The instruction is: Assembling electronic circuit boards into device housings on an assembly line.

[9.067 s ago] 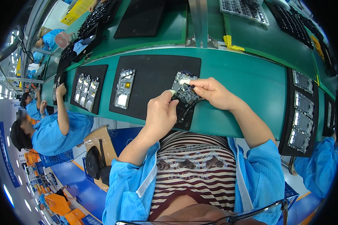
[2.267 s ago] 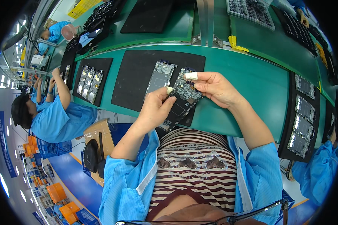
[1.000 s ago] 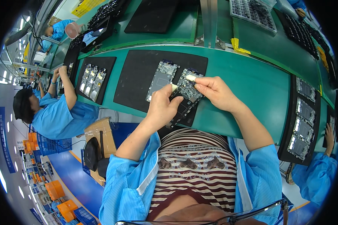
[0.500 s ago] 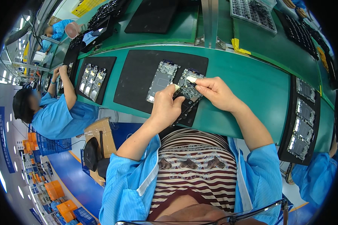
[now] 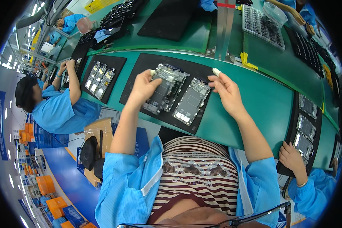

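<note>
My left hand point(image 5: 143, 86) pinches the left edge of a circuit board point(image 5: 155, 94), which is smeared by motion. This board partly overlaps another circuit board point(image 5: 175, 85) on the left part of the black foam mat point(image 5: 136, 64). To their right, a circuit board point(image 5: 192, 100) with a large dark rectangle lies flat and slanted on the mat. My right hand point(image 5: 227, 91) hovers beside that board's upper right corner, fingers apart and holding nothing. Pale finger cots cover a fingertip on each of my hands.
A smaller black mat point(image 5: 116, 72) with several boards lies left, near a co-worker point(image 5: 60, 110). At right, another person's hand point(image 5: 292, 156) touches a black mat point(image 5: 291, 125) holding boards. A metal post point(image 5: 225, 34) rises behind the green bench point(image 5: 250, 102).
My hands have parted: the left moved left with a board, the right let go and drew right. A board now lies flat at the mat's right. Another person's hand has appeared at the right mat.
</note>
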Tool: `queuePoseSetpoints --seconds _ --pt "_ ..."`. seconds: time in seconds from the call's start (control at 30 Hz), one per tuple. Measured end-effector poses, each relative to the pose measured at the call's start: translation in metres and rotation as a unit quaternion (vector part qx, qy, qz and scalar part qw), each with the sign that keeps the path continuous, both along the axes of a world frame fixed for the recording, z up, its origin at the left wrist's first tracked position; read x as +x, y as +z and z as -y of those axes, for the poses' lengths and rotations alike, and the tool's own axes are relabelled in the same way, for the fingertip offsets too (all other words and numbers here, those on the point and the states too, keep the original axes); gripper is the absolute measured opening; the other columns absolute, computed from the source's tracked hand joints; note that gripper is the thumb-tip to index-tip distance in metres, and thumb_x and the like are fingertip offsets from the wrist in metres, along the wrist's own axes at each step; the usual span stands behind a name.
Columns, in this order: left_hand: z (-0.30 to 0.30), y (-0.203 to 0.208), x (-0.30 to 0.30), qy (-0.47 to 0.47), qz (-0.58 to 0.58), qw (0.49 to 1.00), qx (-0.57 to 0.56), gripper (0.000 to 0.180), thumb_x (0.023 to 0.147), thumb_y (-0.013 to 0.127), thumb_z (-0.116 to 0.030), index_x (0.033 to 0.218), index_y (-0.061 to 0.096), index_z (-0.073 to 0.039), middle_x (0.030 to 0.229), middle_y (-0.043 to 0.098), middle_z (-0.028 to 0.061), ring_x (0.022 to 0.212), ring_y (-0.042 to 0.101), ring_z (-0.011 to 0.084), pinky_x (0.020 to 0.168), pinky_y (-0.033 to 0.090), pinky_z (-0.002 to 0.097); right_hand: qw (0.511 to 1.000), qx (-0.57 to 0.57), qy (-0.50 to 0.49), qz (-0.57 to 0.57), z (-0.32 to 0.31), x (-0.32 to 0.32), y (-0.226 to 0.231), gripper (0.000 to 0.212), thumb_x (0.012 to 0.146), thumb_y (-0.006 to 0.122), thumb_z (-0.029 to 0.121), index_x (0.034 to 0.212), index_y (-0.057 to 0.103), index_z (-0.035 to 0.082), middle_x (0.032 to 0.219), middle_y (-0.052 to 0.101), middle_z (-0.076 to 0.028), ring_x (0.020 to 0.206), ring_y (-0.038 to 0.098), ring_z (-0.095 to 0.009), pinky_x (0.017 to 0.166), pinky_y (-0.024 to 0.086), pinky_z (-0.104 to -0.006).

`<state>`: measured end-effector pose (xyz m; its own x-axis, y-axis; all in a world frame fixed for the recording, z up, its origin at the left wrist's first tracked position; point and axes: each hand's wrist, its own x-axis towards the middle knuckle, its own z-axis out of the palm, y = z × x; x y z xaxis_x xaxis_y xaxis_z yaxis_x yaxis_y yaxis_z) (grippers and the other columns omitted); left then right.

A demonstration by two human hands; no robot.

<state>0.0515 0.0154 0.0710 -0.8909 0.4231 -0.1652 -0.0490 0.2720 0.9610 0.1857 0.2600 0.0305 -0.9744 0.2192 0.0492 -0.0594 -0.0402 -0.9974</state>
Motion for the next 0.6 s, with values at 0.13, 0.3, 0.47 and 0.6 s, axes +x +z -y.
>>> queuePoseSetpoints --seconds 0.13,0.3,0.47,0.6 --pt "0.026 -0.014 -0.037 0.031 0.027 0.998 -0.046 0.023 0.08 0.06 0.0 0.101 0.056 0.009 0.085 0.066 0.0127 0.067 0.063 0.0136 0.058 0.05 0.0249 0.981 0.187 0.008 0.052 0.0 0.001 -0.003 0.05 0.088 0.053 0.011 0.133 0.037 -0.002 0.111 0.054 -0.01 0.086 0.056 -0.013 0.077 0.046 -0.0264" --pt "0.045 -0.037 -0.054 0.019 -0.11 0.97 -0.216 0.05 0.076 0.068 -0.021 0.114 0.053 0.008 0.089 0.063 0.0146 0.081 0.061 0.0208 0.072 0.048 0.0298 0.967 0.24 0.03 0.078 -0.002 0.003 0.0 0.056 0.087 0.054 0.01 0.136 0.032 -0.002 0.116 0.046 -0.012 0.083 0.055 -0.014 0.073 0.048 -0.0262" --pt "0.057 -0.025 -0.033 0.137 -0.231 0.872 -0.409 0.067 0.078 0.064 -0.041 0.131 0.044 -0.005 0.125 0.044 0.0226 0.118 0.038 0.0394 0.094 0.033 0.0527 0.98 0.094 0.03 0.172 0.002 0.008 0.011 0.063 0.088 0.053 0.009 0.142 0.021 0.0 0.121 0.041 -0.017 0.092 0.057 -0.021 0.076 0.052 -0.0308" --pt "0.088 -0.055 -0.032 0.15 -0.238 0.868 -0.409 0.059 0.082 0.058 -0.045 0.125 0.05 -0.005 0.124 0.046 0.0205 0.116 0.039 0.0377 0.093 0.034 0.0516 0.982 -0.062 0.003 0.179 0.01 0.019 0.008 0.068 0.087 0.052 0.006 0.143 0.013 0.0 0.121 0.042 -0.018 0.1 0.054 -0.023 0.079 0.051 -0.0315"
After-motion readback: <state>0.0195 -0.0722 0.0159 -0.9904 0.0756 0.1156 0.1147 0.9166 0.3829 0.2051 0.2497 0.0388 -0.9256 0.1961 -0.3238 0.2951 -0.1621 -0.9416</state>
